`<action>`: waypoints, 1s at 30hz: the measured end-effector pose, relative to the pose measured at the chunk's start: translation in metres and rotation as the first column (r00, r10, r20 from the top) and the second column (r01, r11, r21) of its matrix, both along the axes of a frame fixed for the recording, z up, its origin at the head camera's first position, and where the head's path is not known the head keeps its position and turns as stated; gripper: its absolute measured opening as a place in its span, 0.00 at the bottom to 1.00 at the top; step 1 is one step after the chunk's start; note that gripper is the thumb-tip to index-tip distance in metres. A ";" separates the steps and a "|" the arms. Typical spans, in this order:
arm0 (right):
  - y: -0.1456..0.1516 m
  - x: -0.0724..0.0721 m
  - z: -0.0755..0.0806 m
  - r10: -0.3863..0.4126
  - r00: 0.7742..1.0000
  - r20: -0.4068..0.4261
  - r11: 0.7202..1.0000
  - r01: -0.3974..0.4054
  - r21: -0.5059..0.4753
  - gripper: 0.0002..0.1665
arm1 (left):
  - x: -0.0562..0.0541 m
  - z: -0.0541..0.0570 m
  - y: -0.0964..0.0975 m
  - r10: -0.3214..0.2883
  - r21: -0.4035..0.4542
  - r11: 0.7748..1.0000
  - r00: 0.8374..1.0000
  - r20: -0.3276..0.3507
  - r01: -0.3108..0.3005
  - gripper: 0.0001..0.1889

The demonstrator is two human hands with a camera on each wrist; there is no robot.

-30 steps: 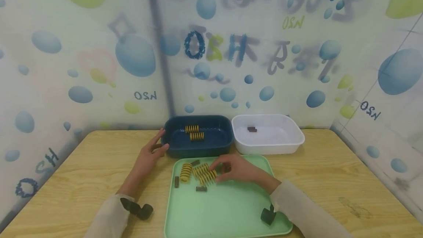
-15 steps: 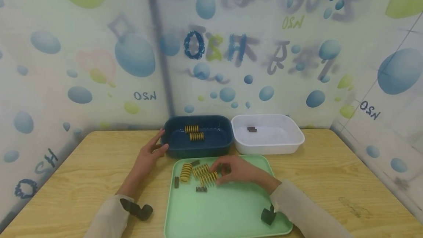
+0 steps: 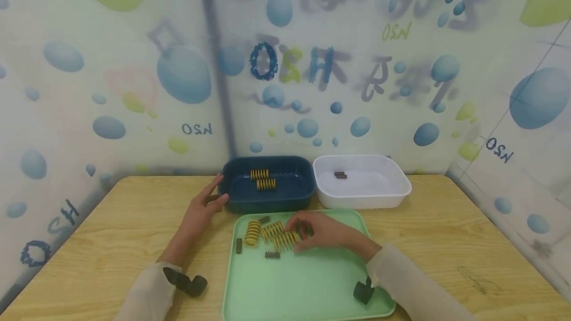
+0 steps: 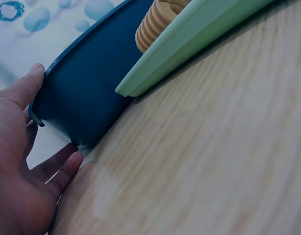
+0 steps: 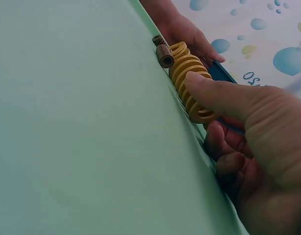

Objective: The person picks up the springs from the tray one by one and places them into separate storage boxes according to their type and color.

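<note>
My right hand [image 3: 323, 231] pinches a yellow coil spring [image 3: 285, 240] on the green tray [image 3: 294, 291]; in the right wrist view the thumb lies along the coils of that yellow spring [image 5: 189, 81]. Beside it lies another yellow spring [image 3: 271, 230], and a third yellow spring [image 3: 252, 233] is further left. A small dark spring [image 3: 272, 255] sits just in front of them. With fingers spread, my left hand [image 3: 200, 212] touches the left end of the dark blue dish [image 3: 267, 205]; the left wrist view has the thumb at the rim of the blue dish [image 4: 87, 83].
Two yellow springs [image 3: 266, 184] lie in the blue dish. A white dish [image 3: 361, 199] next to it holds small dark springs [image 3: 341, 176]. More dark springs [image 3: 239, 245] are at the tray's left edge. Behind the wooden table [image 3: 446, 241] rises a patterned wall [image 3: 285, 128].
The pinched yellow spring has shifted slightly right with my right hand. My left hand stays at the blue dish.
</note>
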State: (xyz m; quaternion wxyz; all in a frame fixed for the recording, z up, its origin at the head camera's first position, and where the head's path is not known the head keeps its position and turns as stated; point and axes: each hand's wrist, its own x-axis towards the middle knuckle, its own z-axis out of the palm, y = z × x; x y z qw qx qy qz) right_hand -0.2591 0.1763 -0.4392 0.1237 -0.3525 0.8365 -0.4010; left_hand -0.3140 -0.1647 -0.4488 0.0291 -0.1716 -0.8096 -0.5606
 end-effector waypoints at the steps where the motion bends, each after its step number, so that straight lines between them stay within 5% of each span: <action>1: 0.000 0.000 0.000 -0.008 1.000 0.002 1.000 0.008 0.001 0.24 | 0.000 0.000 0.000 0.001 -0.001 1.000 1.000 0.000 -0.001 0.33; 30: 0.000 0.001 -0.007 -0.079 0.987 0.137 0.990 0.094 -0.108 0.18 | -0.001 -0.002 0.000 -0.007 0.024 1.000 1.000 0.000 0.007 0.33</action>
